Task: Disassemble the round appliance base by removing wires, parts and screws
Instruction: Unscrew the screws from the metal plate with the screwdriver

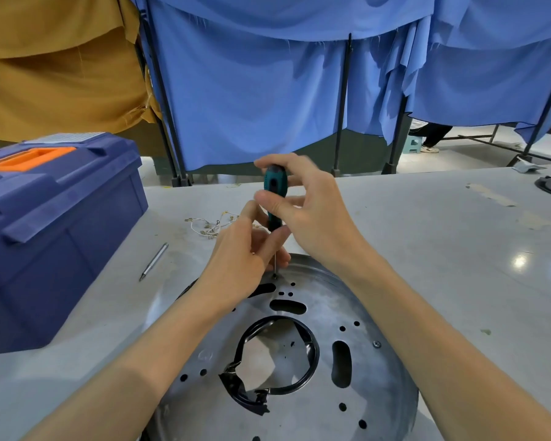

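screwdriver seated on a base screw

the round metal base point(299, 361) lay flat on the grey bench point(442, 249), close to the near edge, with slots, small holes and a large centre opening ringed by a black wire loop point(312, 351). i saw the right hand point(312, 218) with its grip closed around the teal handle of the screwdriver point(275, 198), thumb and fingers pinching it upright. the thin shaft ran down to a screw point(275, 276) near the far rim of the base. the left hand point(242, 259) had its grip pinched on the lower shaft, fingers just above the plate. another screw point(377, 344) sat in the plate on the right side. a bundle of loose wires point(210, 224) lay on the bench beyond the hands. a spare metal bit point(154, 261) rested beside a closed blue toolbox point(54, 224) at the left.
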{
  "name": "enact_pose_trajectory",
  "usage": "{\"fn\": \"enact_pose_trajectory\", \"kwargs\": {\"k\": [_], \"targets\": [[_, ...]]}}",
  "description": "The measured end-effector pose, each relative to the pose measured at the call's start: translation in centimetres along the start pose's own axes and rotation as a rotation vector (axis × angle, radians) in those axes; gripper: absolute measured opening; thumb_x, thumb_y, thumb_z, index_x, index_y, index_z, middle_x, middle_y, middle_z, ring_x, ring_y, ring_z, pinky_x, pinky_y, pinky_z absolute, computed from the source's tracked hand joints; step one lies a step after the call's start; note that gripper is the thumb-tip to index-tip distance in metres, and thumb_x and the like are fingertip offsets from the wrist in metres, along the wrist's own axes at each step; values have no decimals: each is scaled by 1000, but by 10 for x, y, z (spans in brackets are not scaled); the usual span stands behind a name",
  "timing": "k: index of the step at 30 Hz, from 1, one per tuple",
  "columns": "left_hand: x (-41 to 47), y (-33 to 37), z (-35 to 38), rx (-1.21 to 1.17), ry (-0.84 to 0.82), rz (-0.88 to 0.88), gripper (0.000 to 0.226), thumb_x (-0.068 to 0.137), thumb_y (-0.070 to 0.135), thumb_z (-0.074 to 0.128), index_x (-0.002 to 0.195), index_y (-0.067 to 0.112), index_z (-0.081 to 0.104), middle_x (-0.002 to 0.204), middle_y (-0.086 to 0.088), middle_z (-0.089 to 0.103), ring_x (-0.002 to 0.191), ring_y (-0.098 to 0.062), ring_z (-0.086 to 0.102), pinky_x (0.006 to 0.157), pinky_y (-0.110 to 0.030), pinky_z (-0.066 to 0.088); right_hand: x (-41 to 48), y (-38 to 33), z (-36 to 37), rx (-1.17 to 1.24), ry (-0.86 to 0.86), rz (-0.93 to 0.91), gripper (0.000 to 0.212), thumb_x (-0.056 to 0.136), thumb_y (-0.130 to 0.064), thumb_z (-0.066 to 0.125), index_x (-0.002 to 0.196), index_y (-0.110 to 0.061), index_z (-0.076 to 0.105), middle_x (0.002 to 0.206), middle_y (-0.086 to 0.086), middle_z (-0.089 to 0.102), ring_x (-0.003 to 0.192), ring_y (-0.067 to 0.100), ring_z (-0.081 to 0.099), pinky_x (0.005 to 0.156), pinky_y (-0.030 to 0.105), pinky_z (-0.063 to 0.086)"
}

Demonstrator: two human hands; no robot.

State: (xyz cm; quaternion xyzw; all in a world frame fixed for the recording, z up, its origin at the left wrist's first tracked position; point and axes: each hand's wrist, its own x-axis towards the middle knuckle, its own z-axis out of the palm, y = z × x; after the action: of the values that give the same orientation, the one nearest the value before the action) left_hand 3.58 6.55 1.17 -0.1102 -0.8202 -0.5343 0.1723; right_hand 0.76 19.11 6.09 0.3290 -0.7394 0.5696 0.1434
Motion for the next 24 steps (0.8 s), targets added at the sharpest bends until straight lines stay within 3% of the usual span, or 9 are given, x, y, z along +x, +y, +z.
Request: {"fn": "enact_pose_trajectory", "kwargs": {"k": [3,7,11,15,20,24], "targets": [[0,-1,0,-13,4,-24,18,97,31,52,96,15,46,72,-8,73,68,-24,71,70,-41,61,2,1,-2,-43,54,-19,43,82,-14,74,122,-26,64,102,-3,55,85,1,54,77,11,47],[1,-3,1,-13,-12,-28,16,104,27,37,100,22,51,73,-9,72,65,-22,71,66,-33,61,3,1,-5,-25,78,-1,50,82,-2,71,125,-24,59,91,-7,61,74,0,58,75,14,51],[1,-3,1,-5,-8,-22,12,102,30,42,100,23,51,73,-7,73,67,-22,72,69,-36,61,2,1,-4,9,31,-11,33,85,-1,67,111,-19,59,101,-1,64,87,7,62,80,27,56],[0,-1,0,-7,17,-18,8,96,33,52,101,27,50,72,-4,73,67,-20,72,68,-35,61,1,1,-1,-19,34,-37,32,78,-19,77,104,-27,60,104,-1,57,85,3,55,75,18,52],[0,-1,1,-13,19,-24,23,100,35,41,107,15,50,73,-7,73,66,-23,72,69,-41,61,3,1,-4,-22,61,-27,40,79,-7,74,114,-24,61,90,-6,63,77,5,60,77,21,53],[-1,-1,1,7,8,-23,19,103,33,37,106,24,54,75,-5,73,70,-21,72,73,-46,60,3,1,-3,41,9,-4,33,85,0,65,111,-18,62,102,1,67,89,15,63,83,33,56]]}}
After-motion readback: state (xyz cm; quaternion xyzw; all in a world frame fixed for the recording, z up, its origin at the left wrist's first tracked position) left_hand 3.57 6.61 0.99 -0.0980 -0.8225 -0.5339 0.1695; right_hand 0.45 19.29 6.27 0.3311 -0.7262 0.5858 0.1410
